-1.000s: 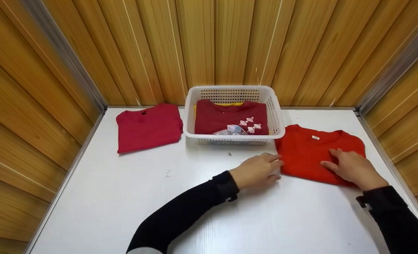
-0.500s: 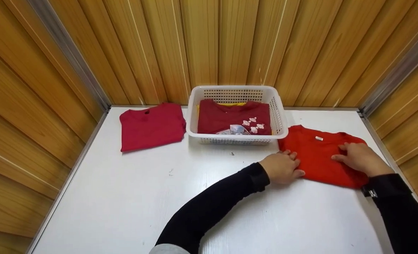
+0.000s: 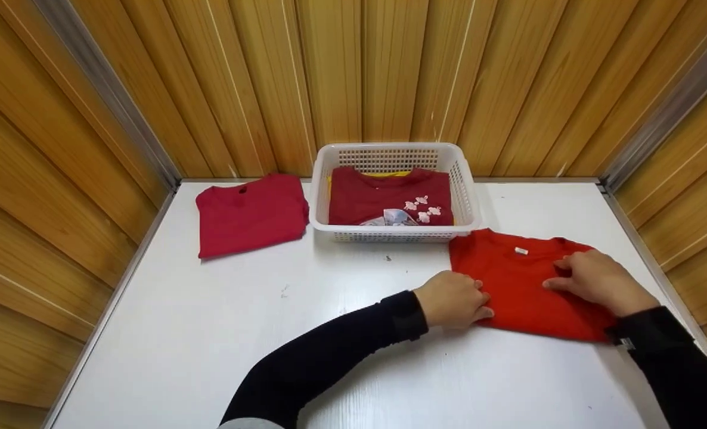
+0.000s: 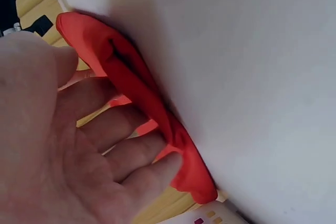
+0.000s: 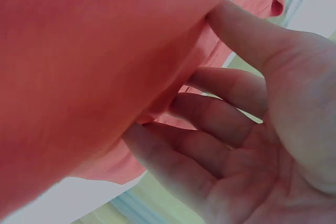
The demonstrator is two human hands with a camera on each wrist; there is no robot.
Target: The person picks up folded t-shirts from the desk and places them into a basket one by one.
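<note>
A folded red T-shirt (image 3: 508, 286) with a white neck label lies on the right side of the white table, its collar toward the back wall. At its left edge is my left hand (image 3: 453, 299); in the left wrist view the extended fingers (image 4: 118, 124) touch the layered side of the cloth. My right hand (image 3: 601, 283) rests over the shirt's right side, thumb and index finger apart on top. The right wrist view shows its thumb and spread fingertips against the red fabric (image 5: 94, 66). Part of the shirt's right edge is hidden under that hand.
A white plastic basket (image 3: 395, 229) stands at the back middle, holding a folded maroon T-shirt (image 3: 362, 199) with pale prints, over something yellow. Left of it lies a folded crimson T-shirt (image 3: 252, 217). Wood-look panels (image 3: 389, 71) enclose the white table (image 3: 210, 333) at the back and sides.
The red T-shirt has slid toward me and slightly left, away from the basket's right side. My left hand came onto its left edge, then moved nearer with it; the right hand stayed on it.
</note>
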